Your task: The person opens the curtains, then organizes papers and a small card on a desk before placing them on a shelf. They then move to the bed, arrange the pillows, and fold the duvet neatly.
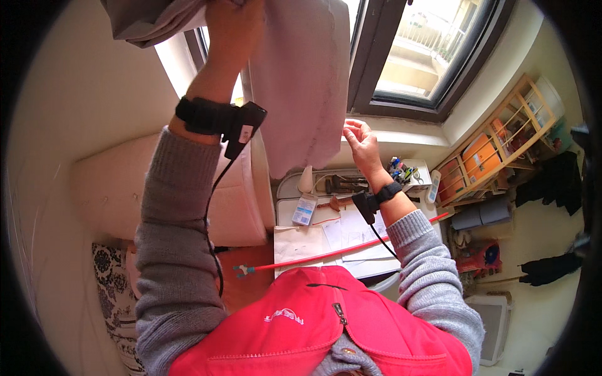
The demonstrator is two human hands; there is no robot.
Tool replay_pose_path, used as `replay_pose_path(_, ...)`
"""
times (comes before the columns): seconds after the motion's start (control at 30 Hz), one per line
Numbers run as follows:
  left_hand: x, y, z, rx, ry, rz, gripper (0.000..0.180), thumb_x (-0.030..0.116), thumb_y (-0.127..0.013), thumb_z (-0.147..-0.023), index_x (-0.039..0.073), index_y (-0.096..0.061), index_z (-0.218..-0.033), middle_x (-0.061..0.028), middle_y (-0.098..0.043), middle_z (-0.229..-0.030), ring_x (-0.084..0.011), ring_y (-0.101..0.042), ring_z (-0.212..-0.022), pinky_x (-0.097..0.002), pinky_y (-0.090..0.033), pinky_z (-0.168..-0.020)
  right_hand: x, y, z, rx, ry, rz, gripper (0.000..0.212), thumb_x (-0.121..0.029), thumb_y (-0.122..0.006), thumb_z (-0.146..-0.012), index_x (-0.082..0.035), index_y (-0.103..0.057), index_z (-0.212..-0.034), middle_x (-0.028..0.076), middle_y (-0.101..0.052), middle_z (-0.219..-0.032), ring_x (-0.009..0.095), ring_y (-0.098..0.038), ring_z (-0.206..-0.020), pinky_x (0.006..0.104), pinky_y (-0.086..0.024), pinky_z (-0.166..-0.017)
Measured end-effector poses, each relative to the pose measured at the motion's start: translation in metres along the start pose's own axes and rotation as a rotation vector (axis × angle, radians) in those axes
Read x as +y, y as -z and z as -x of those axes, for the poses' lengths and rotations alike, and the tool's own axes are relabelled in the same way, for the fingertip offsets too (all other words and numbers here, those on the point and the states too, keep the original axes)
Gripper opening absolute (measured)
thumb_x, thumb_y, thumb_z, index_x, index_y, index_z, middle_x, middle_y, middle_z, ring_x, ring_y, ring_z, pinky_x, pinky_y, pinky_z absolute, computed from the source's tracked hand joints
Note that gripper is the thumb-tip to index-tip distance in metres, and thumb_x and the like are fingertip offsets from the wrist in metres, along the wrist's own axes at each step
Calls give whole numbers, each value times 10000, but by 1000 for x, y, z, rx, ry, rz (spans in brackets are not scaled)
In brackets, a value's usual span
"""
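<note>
A long mauve-grey cloth (301,81), which looks like a curtain, hangs in front of the window and tapers to a lower edge above the desk. My left hand (233,28) is raised at the top of the view, closed round a bunched fold of it; the fingertips are partly hidden. More gathered cloth (157,22) spreads left of that hand. At the curtain's right edge is my right hand (364,144), its thumb and fingers curled together in a pinch. Whatever sits between those fingertips is too small to make out.
Below stands a desk with papers (364,232), a small white-and-blue box (305,209) and a pen holder (401,172). A long red rod (326,254) crosses its front. A dark-framed window (420,56) is ahead, a wooden rack (495,147) right, a pale padded headboard (169,194) left.
</note>
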State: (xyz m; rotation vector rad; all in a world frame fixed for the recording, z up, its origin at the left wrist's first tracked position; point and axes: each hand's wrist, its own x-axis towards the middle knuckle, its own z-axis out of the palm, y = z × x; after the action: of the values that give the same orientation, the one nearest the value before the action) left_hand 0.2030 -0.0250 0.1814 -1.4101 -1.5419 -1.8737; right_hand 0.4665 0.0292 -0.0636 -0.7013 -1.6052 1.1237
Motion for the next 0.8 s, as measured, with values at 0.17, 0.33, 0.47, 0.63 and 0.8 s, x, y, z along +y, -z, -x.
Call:
replay_pose_path(0.17,74,22,32,-72,-185,28,326,173,-515,-847,-52,-538,-1082,-240,-576,-991,-367,-538,-899,-431,-394,-820,5,43,27,3,-14,-19,313,-149,-589,-921,25,-520,-1173,107,-644,-1030,149,-607,-946,263,-455,-878)
replay_pose_path(0.33,60,42,141,-152,197,-85,423,299,-625,-849,-19,-529,-1110,-230,-620,-781,-357,-623,-709,-379,-476,-652,25,85,62,-167,-210,-165,280,-235,-505,-974,-1,-579,-1110,101,-651,-966,147,-627,-868,277,-493,-832)
replay_pose_path(0.47,3,64,234,-293,575,342,345,156,-671,-825,-27,-559,-1095,-90,-663,-891,-147,-620,-802,-298,-495,-704,33,100,77,-333,-431,-121,383,-343,-504,-967,-30,-552,-1183,95,-642,-1009,148,-617,-912,283,-479,-845)
replay_pose_path(0.63,-69,77,298,-459,681,476,304,102,-688,-801,-3,-606,-1074,-50,-659,-979,-128,-605,-875,-274,-495,-772,26,63,78,-564,-379,-97,563,-358,-579,-923,-97,-380,-1381,131,-516,-1277,173,-531,-1104,306,-416,-948)
replay_pose_path(0.8,-115,70,318,-307,666,147,274,140,-648,-811,-43,-630,-1013,-121,-689,-921,-199,-645,-844,-326,-499,-743,31,-9,65,-552,-392,-108,680,-285,-676,-860,-76,-333,-1409,185,-450,-1334,223,-515,-1136,349,-435,-957)
